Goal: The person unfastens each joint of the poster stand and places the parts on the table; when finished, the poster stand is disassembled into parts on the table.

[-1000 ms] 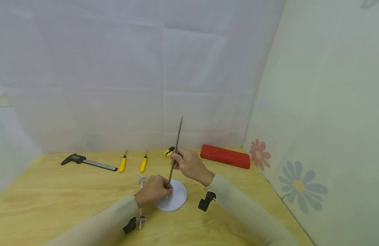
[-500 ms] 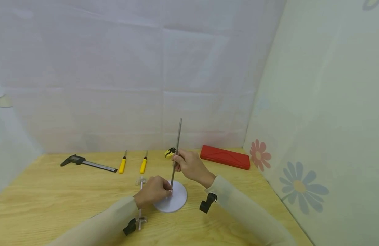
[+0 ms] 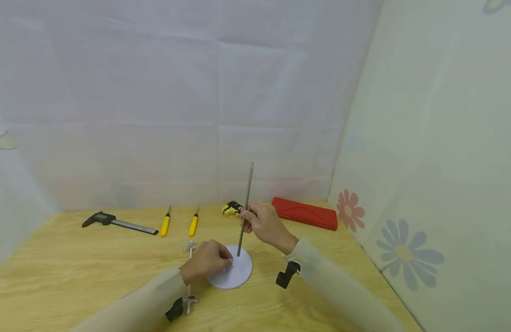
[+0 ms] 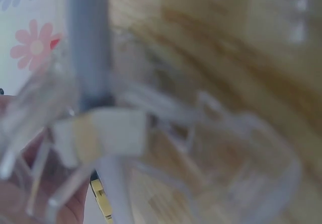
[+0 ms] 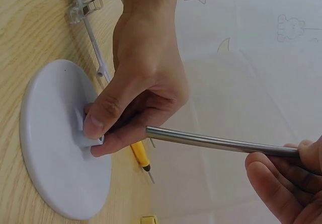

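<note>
- Rod (image 3: pixel 245 207), steel, stands nearly upright over the white base (image 3: pixel 238 276) on the surface (image 3: pixel 73 276); right hand (image 3: pixel 263 223) pinches it.
- Left wrist view: too blurred to tell.
- Right wrist view: left hand (image 5: pixel 141 93) pinches the base's (image 5: pixel 50 148) socket; the rod (image 5: pixel 216 142) tip sits just beside it.

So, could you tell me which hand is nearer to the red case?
Right. The right hand holds the rod just left of the red case; the left hand rests on the base, farther off.
</note>
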